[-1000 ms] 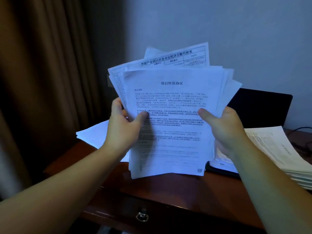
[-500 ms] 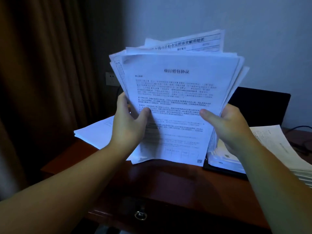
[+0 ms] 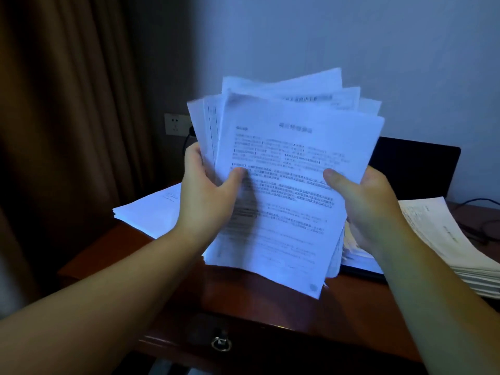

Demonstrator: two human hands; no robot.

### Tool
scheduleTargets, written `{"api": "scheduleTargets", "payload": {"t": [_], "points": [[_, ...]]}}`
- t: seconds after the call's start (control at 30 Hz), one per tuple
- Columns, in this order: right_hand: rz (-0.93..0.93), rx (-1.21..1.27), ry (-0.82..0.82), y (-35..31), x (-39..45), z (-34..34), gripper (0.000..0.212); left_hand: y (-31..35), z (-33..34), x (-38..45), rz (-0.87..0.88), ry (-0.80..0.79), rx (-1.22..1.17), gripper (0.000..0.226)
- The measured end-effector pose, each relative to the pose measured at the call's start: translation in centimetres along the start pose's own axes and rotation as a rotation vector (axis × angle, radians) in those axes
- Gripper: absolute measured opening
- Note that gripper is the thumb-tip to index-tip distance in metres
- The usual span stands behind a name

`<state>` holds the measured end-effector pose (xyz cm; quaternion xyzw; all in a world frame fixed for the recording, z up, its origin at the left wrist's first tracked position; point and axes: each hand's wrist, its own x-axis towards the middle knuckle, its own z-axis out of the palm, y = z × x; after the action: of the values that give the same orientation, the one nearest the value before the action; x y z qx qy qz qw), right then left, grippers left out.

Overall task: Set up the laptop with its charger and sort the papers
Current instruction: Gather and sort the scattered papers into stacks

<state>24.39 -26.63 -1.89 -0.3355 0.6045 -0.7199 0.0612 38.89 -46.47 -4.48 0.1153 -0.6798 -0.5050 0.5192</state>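
The left hand (image 3: 208,196) grips the left edge of a loose sheaf of papers (image 3: 292,185), thumb pressed flat on the front sheet and the fingers curled behind. The right hand (image 3: 362,204) holds the opposite edge the same way, thumb on the printed face, the rest of the hand wrapped round the back. Between them the sheaf stands nearly upright above the desk (image 3: 259,307), tilted a little to the right, its lower corner hanging free of the wood

The sheets are badly out of line: the top edges fan apart and several corners stick out at the upper right. That suggests thin, light, limp paper with little friction between pages, so single leaves could slide out or flop over if either thumb eases. Taking it by both long edges near the middle, as now, looks the soundest hold; a grip at one corner would probably let the stack bow and spill. Tapping the bottom edge on the desk would likely square it

Further out, a second pile of papers (image 3: 151,212) lies at the left of the desk and a thicker stack (image 3: 454,244) at the right. Behind them stands the laptop (image 3: 416,169), screen dark, and a wall socket (image 3: 176,124) sits at the left with a cable running down from beside it
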Motion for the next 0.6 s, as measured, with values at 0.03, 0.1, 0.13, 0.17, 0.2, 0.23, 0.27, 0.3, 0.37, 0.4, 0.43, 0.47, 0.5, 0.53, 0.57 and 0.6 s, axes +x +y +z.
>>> {"api": "scheduleTargets", "payload": {"t": [0.03,0.1,0.13,0.17,0.2,0.23,0.27,0.3,0.37,0.4,0.43,0.47,0.5,0.53,0.57,0.6], "points": [[0.027,-0.033,-0.001,0.3,-0.1,-0.1,0.016,-0.1,-0.1,-0.2,-0.011,-0.016,0.001,0.051],[0.097,-0.072,0.009,1.3,-0.8,-0.2,0.018,-0.6,-0.2,-0.7,-0.030,-0.045,0.040,0.055],[0.131,-0.055,0.017,1.8,-1.3,-0.1,0.020,-1.0,-0.3,-1.0,-0.043,-0.067,0.058,0.054],[0.151,-0.030,0.022,2.2,-1.9,0.1,0.022,-1.3,-0.2,-1.3,-0.056,-0.098,0.062,0.050],[0.152,-0.017,0.029,2.5,-2.3,0.4,0.023,-1.5,-0.1,-1.6,-0.056,-0.127,0.066,0.046],[0.135,-0.020,0.042,2.6,-2.5,0.9,0.024,-1.5,0.1,-1.8,-0.038,-0.141,0.083,0.041],[0.105,-0.033,0.062,2.5,-2.6,1.3,0.025,-1.2,0.2,-1.8,-0.013,-0.139,0.108,0.038],[0.071,-0.043,0.081,2.3,-2.4,1.6,0.024,-0.7,0.3,-1.6,0.009,-0.123,0.123,0.036],[0.023,-0.047,0.090,1.5,-1.9,1.8,0.022,-0.1,0.4,-0.9,0.022,-0.066,0.103,0.035],[0.006,-0.064,0.071,1.1,-1.7,1.6,0.022,-0.1,0.4,-0.6,0.009,-0.040,0.073,0.036],[-0.008,-0.093,0.042,0.8,-1.6,1.4,0.023,-0.3,0.2,-0.4,-0.011,-0.027,0.051,0.038],[-0.017,-0.117,0.020,0.8,-1.5,1.0,0.023,-0.5,0.0,-0.4,-0.025,-0.026,0.044,0.041],[-0.026,-0.127,0.011,0.9,-1.5,0.8,0.023,-0.8,-0.3,-0.5,-0.029,-0.028,0.051,0.043],[-0.031,-0.113,0.009,1.2,-1.6,0.7,0.024,-1.1,-0.4,-0.8,-0.025,-0.035,0.066,0.046],[-0.028,-0.080,0.004,1.6,-1.7,0.9,0.026,-1.3,-0.4,-1.1,-0.017,-0.040,0.092,0.046],[-0.022,-0.058,-0.004,1.9,-1.8,1.2,0.028,-1.4,-0.3,-1.2,-0.004,-0.043,0.125,0.044]]}}
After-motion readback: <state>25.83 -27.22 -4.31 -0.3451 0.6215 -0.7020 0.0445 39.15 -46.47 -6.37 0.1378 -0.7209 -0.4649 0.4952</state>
